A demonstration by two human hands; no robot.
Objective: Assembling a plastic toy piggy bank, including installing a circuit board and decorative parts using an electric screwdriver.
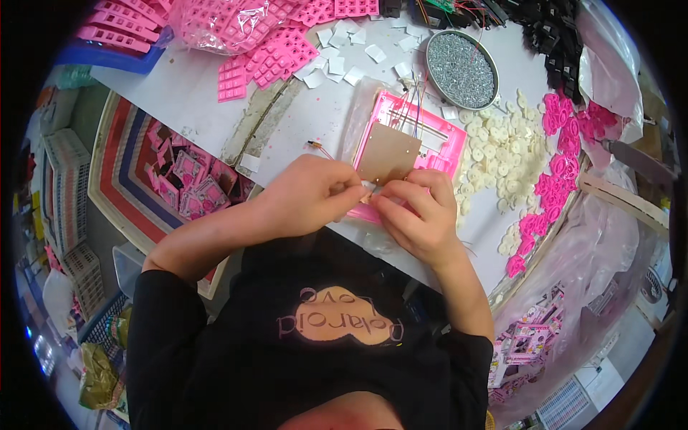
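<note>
Your bright, bowed view
Light whitens your table (304, 118), glints off the plastic bag (231, 30); edges bend into black corners.

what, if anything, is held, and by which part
Cannot be told: the left hand and right hand meet near the brown board's lower edge, over the pink case; any piece between them is too small to identify.

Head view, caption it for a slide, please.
Left hand and right hand close together over a pink plastic casing bearing a brown board, cream discs alongside.
</note>
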